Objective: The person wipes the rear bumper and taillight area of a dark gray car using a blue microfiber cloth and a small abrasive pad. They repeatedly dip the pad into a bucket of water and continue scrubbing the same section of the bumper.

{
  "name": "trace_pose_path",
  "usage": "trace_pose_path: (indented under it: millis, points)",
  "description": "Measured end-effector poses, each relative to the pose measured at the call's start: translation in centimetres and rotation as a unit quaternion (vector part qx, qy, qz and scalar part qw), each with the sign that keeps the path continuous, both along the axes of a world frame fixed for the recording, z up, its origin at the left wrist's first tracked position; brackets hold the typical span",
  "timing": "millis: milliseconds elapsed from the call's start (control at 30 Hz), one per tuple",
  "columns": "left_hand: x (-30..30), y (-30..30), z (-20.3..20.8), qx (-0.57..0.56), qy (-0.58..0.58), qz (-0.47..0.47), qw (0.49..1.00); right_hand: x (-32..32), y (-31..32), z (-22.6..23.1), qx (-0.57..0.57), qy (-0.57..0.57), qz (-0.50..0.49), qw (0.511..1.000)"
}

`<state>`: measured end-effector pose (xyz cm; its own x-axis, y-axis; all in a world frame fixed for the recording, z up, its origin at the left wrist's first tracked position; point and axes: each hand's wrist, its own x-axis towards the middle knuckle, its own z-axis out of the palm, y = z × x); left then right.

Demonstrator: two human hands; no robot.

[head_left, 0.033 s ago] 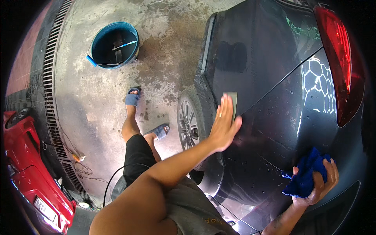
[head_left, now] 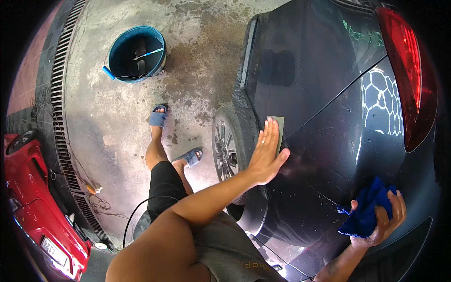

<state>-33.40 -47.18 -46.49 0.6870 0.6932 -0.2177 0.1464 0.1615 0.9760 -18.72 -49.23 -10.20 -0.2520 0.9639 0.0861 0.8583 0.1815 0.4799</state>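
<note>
My left hand (head_left: 267,157) lies flat on the dark grey car's rear side panel (head_left: 310,94), fingers stretched and thumb apart. Beneath its fingers it holds a thin olive-grey sheet of sandpaper (head_left: 277,123) against the paint; most of the sheet is hidden by the hand. Lower on the panel, at the right, my right hand (head_left: 392,217) is closed around a bunched blue cloth (head_left: 369,210) that rests against the bodywork. Water drops and wet streaks show on the paint around both hands.
A red tail light (head_left: 404,80) is at the upper right and the car's wheel (head_left: 226,146) beside my left forearm. Farther left stand a bucket (head_left: 137,54) with a brush across it, a floor grate (head_left: 57,108) with loose cables, and a red car (head_left: 40,207).
My left hand and the sandpaper have slid slightly down the panel, toward me. The right hand and the cloth have stayed in place.
</note>
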Motion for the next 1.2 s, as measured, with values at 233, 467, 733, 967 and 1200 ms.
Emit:
trace_pose_path:
  millis: [233,467,733,967,1200]
  points:
    - [4.7,18.7,-5.6,-0.066,-0.019,0.143,0.987,-0.2,0.6,-1.1,0.015,0.001,0.003,1.0]
    - [0.3,4.7,-3.0,0.051,-0.031,0.04,0.997,-0.7,0.6,-1.1,0.029,0.007,0.003,1.0]
    - [3.5,10.7,-3.9,0.051,-0.046,0.091,0.993,-0.7,0.7,-1.0,0.04,0.004,0.008,0.999]
    - [0.3,6.2,-4.5,0.107,-0.101,0.054,0.988,0.9,6.6,1.8,0.035,-0.11,-0.031,0.993]
    - [-0.5,6.2,-5.3,0.153,-0.061,-0.009,0.986,12.0,17.0,5.7,0.068,-0.067,-0.128,0.987]
